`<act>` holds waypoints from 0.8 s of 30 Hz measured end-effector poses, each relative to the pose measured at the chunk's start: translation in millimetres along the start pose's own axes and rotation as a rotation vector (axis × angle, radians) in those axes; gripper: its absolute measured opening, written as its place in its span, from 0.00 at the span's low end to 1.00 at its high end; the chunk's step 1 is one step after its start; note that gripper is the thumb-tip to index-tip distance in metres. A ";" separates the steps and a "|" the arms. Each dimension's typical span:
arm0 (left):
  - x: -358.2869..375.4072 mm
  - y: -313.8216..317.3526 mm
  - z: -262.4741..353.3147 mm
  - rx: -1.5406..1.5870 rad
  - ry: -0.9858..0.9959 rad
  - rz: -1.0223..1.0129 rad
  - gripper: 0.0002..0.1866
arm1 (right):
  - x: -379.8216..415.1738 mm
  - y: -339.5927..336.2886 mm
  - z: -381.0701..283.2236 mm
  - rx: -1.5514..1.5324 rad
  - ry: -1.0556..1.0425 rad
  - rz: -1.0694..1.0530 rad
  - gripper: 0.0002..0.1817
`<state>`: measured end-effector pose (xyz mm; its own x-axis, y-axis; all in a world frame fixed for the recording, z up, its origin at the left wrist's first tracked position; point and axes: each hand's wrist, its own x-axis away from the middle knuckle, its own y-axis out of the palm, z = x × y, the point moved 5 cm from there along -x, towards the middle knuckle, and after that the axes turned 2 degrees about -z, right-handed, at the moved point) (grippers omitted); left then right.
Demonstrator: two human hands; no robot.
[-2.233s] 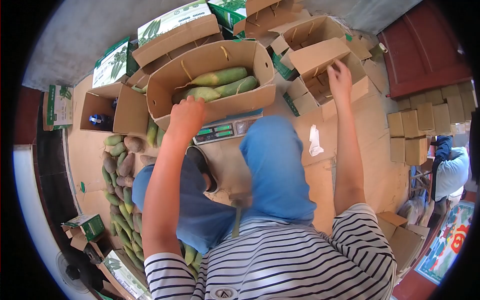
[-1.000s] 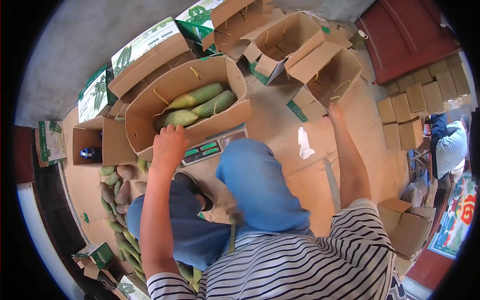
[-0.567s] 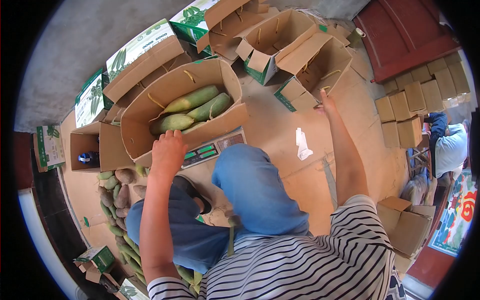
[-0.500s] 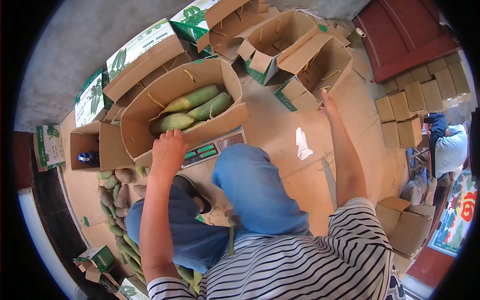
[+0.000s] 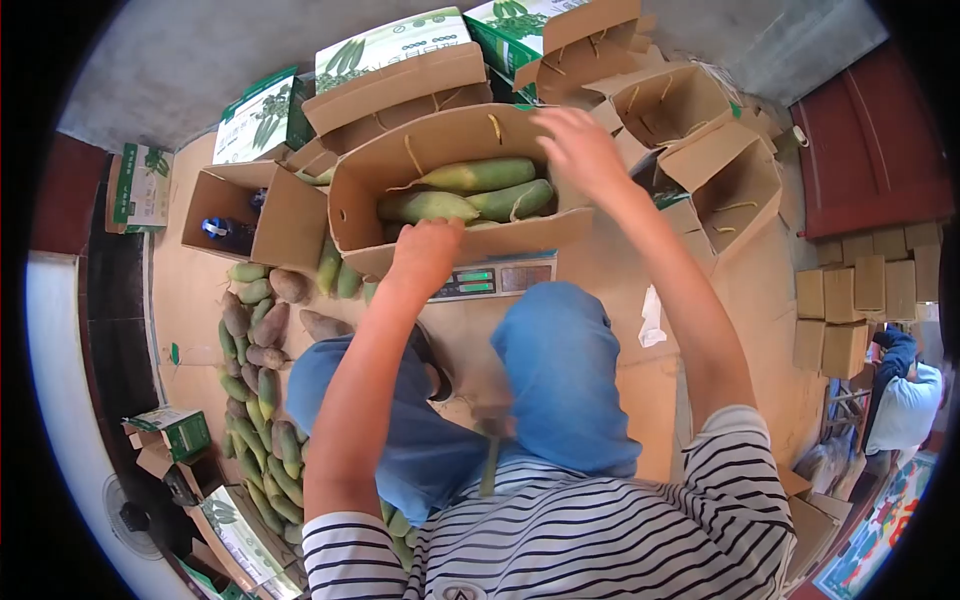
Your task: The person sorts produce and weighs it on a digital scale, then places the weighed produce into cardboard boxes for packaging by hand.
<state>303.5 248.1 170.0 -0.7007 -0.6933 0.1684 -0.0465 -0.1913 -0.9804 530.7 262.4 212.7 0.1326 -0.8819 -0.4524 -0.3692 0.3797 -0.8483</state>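
A carton (image 5: 460, 238) with yellow cord handles stands in front of me, several long green radishes (image 5: 475, 176) lying inside it. My left hand (image 5: 430, 252) is closed over the carton's near wall, knuckles up and fingertips hidden on the inner side. Around the carton's right end reaches my right hand (image 5: 580, 150), its fingers apart close to the far right corner and a yellow cord handle (image 5: 495, 127). At the carton's near side, a scale (image 5: 500, 278) shows green display windows.
Radishes (image 5: 262, 400) lie piled on the floor at left. A smaller box (image 5: 285, 215) holds blue-capped bottles. Open cartons (image 5: 735, 190) stand at right, printed cartons (image 5: 395, 50) along the wall. White paper (image 5: 652, 318) lies on the floor. A person (image 5: 905, 400) is at far right.
My right hand has left the open carton at right and come over to the right end of the radish carton. My left hand stays on the near wall. The view has turned rightward.
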 end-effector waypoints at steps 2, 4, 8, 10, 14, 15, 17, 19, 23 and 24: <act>-0.5 2.2 -3.0 0.013 -0.005 0.002 0.10 | -36.4 27.9 -15.7 0.057 -0.049 0.010 0.19; -2.2 3.5 -3.0 0.010 0.011 0.011 0.09 | -60.5 57.3 -18.5 0.070 0.017 -0.075 0.21; -4.4 3.3 -0.2 -0.042 0.070 0.023 0.09 | -75.8 99.0 -7.2 0.205 0.192 -0.341 0.16; -3.3 0.1 4.4 -0.048 0.114 0.036 0.09 | -71.3 100.4 -9.6 0.233 0.075 -0.507 0.14; -5.9 -10.5 18.0 -0.044 0.183 0.037 0.08 | -53.3 83.7 -17.4 0.244 -0.106 -0.541 0.12; -7.2 -13.0 25.8 -0.048 0.216 0.056 0.07 | -45.7 73.9 -14.0 0.233 -0.092 -0.523 0.12; -8.5 -19.4 49.5 -0.071 0.301 0.051 0.06 | -18.4 45.1 2.7 0.212 -0.064 -0.491 0.12; -6.6 -31.7 89.7 -0.105 0.417 0.000 0.06 | 22.5 7.9 24.1 0.191 0.019 -0.484 0.13; 13.5 -43.1 174.5 -0.116 0.715 0.010 0.04 | 137.1 -72.5 60.0 0.178 0.210 -0.448 0.16; 20.0 -40.8 197.4 -0.097 0.795 -0.003 0.04 | 170.1 -91.6 63.7 0.186 0.256 -0.451 0.16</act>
<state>431.9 104.9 233.5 -0.9963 0.0166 0.0841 -0.0854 -0.1057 -0.9907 645.7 95.4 196.0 0.0036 -0.9996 0.0291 -0.1553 -0.0293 -0.9874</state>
